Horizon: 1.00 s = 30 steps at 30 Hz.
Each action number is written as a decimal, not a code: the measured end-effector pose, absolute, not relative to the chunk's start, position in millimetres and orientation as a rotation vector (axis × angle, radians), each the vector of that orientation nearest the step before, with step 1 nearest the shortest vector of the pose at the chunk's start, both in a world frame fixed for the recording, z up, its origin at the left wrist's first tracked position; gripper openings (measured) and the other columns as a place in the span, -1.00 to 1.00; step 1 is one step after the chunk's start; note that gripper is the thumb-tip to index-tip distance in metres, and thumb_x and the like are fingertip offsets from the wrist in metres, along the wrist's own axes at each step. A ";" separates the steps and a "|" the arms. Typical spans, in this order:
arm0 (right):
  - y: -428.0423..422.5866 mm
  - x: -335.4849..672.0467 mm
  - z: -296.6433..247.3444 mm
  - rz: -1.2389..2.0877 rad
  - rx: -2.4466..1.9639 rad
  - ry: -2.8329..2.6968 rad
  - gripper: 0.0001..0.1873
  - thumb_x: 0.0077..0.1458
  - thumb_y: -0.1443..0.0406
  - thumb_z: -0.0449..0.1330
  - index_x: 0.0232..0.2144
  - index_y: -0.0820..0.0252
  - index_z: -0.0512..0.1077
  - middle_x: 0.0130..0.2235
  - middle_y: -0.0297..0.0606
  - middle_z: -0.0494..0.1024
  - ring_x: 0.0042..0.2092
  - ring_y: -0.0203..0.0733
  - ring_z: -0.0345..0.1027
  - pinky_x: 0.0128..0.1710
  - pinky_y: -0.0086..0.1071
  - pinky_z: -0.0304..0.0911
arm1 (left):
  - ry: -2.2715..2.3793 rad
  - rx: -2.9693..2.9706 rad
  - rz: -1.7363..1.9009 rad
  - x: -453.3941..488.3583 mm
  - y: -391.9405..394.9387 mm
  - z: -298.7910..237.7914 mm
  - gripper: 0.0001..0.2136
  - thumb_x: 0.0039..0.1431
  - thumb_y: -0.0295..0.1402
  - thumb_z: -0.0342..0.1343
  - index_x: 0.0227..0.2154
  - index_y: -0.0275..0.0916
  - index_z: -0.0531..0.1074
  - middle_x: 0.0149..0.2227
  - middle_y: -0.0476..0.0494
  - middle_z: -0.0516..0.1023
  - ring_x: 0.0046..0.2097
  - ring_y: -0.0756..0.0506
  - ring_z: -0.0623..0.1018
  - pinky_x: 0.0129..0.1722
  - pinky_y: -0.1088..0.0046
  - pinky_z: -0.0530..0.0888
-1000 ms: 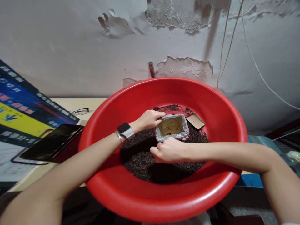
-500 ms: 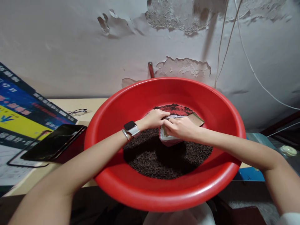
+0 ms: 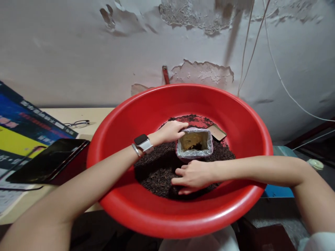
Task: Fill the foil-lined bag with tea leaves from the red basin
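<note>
Box (image 3: pixel 195 153) sits in the tub (image 3: pixel 188 223), mouth longer side to side. Left hand (image 3: pixel 172 131)'s at its far-left corner, can't tell if pinching; right hand (image 3: pixel 195 176)'s just this side, fingers apart, nearest the flakes (image 3: pixel 157 183).

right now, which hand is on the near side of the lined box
The right hand, in front of the lined box and over the dark flakes. The left hand, the one with the watch, is instead at the box's left rim.
</note>
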State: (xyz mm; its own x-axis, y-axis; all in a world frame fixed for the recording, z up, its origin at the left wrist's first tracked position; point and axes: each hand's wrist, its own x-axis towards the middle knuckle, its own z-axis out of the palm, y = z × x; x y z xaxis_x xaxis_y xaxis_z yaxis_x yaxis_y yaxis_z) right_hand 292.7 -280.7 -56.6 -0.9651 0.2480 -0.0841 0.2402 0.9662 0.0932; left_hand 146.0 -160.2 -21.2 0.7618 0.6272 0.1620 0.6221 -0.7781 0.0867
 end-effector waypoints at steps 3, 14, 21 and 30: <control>-280.5 295.5 -91.0 0.059 0.450 2.921 -0.36 0.16 -0.07 -0.13 0.12 0.23 0.12 -0.04 -0.02 0.35 -0.18 -0.07 0.39 -0.38 -0.27 0.29 | 1.064 2.919 0.294 145.8 -159.9 -21.8 -0.90 0.07 -0.42 -0.08 -0.38 -0.24 0.33 -0.39 -0.12 0.49 -0.35 -0.09 0.45 -0.39 0.47 0.27; -275.9 293.9 -106.4 -0.197 0.676 2.857 -0.54 0.19 0.10 -0.07 -0.06 0.37 0.26 -0.23 0.01 0.50 -0.31 -0.06 0.46 -0.39 -0.27 0.33 | 1.026 2.896 0.339 144.2 -156.7 -26.6 -0.96 0.02 -0.42 -0.10 -0.50 -0.20 0.20 -0.47 -0.06 0.43 -0.44 -0.07 0.40 -0.45 0.46 0.23; -273.9 292.4 -97.2 -0.233 0.823 2.716 -0.56 0.24 0.13 -0.14 -0.14 0.34 0.36 -0.39 -0.06 0.56 -0.35 0.00 0.49 -0.41 -0.19 0.35 | 1.027 2.867 0.308 144.2 -157.9 -26.9 -0.92 0.01 -0.42 -0.10 -0.54 -0.19 0.11 -0.52 -0.04 0.38 -0.48 -0.06 0.35 -0.48 0.46 0.19; -279.9 280.9 -29.7 0.056 0.816 3.035 -0.63 0.24 0.15 -0.16 -0.22 0.27 0.32 -0.42 -0.16 0.55 -0.44 -0.11 0.46 -0.52 -0.33 0.27 | 1.019 2.846 0.303 143.7 -157.5 -27.1 -0.93 -0.02 -0.42 -0.11 -0.54 -0.19 0.10 -0.53 -0.04 0.36 -0.48 -0.06 0.34 -0.47 0.46 0.21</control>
State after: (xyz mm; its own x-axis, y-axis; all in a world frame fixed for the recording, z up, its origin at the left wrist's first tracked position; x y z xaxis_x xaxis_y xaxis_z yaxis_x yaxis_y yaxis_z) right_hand 280.9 -279.9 -29.7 -0.8653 0.5011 0.0110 0.5012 0.8647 0.0338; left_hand 143.7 -157.5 -27.1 0.7558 0.6370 0.1516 0.6163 -0.7703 0.1639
